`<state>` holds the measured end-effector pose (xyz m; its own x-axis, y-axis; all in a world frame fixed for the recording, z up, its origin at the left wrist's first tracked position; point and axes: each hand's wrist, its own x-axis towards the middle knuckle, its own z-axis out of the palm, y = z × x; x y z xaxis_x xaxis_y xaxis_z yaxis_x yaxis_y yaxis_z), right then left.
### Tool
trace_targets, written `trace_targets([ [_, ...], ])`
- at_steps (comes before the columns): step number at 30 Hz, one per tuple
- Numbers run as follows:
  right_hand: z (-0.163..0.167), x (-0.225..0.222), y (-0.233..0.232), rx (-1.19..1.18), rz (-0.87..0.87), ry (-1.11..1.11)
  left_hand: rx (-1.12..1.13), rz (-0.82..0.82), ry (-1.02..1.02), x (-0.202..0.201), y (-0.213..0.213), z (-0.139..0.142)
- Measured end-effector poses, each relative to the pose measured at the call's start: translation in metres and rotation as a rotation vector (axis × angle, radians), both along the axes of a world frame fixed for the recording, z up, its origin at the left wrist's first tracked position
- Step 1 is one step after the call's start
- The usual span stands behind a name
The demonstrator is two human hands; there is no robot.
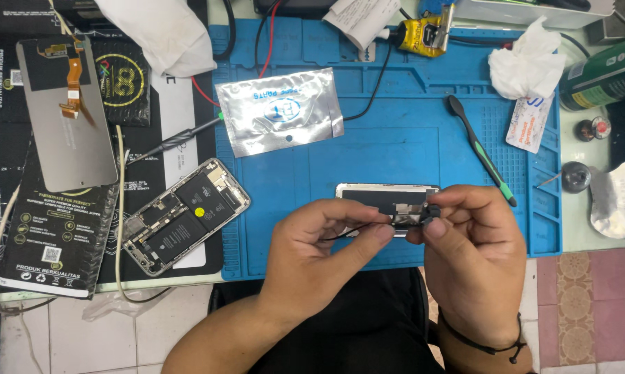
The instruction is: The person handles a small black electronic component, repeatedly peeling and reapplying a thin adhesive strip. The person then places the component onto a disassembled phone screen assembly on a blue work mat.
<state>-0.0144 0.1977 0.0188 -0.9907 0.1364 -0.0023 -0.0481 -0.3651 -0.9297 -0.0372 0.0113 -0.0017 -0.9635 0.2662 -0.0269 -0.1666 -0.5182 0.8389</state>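
Both hands meet at the near edge of the blue mat: the left hand and right hand each pinch a small black part. It hovers just over a phone screen panel, with an opened phone well to the left on the desk

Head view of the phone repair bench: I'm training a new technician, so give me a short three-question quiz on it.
1. True or false: the opened phone lies on the blue mat.
2. What do the left hand and right hand pinch together? A) a silver foil pouch B) a small black part with a thin cable C) a white tissue
3. Which tool lies right of the silver pouch?

Key: 1 false, it lies left of the mat, overlapping its edge; 2 B; 3 the black and green pry tool.
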Motion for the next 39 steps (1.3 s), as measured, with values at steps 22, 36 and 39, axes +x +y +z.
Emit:
trace_targets([
  [22, -0.011, 0.006, 0.008, 0.003, 0.114, 0.024, -0.116, 0.127, 0.015, 0.001, 0.006, 0.008],
  [36, -0.009, 0.002, 0.013, -0.048, 0.125, -0.116, -0.114, 0.082, -0.06, -0.003, 0.007, 0.008],
  [39, -0.01, 0.001, 0.014, -0.052, 0.139, -0.123, -0.147, 0.08, -0.089, -0.005, 0.009, 0.008],
])
